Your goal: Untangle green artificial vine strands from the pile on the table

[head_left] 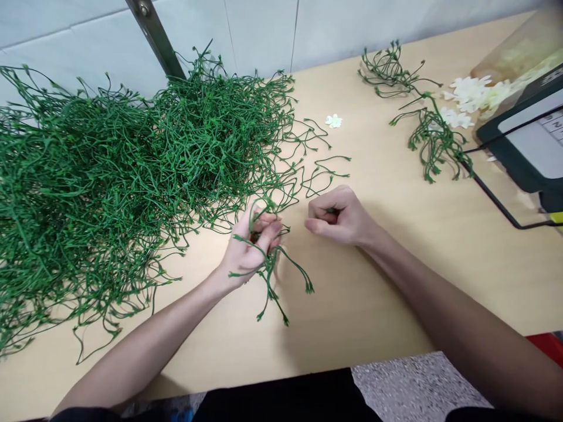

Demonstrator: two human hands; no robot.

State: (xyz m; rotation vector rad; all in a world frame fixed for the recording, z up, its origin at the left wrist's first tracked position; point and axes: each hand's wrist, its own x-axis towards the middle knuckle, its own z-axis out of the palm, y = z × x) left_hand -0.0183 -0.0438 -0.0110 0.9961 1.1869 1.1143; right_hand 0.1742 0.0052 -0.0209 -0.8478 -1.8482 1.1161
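My left hand [255,246] is closed on green artificial flower stems [269,275], pinched between thumb and fingers. Their thin branches, tipped with small buds, hang below the hand and stick out over the thumb. Just to the right, my right hand [336,218] is curled with thumb against the fingers, a little above the table. Something dark green seems to show inside its curl, but the fingers hide what it is. A large tangled heap of the same green stems [132,158] spreads to the left of my left hand. A few loose stems lie beyond both hands.
One white artificial blossom [333,121] lies near the heap. At the right are a bunch of green stems [433,132], white petals [470,94] and a dark device with a black wire frame [497,202]. A metal post [156,38] stands by the tiled wall.
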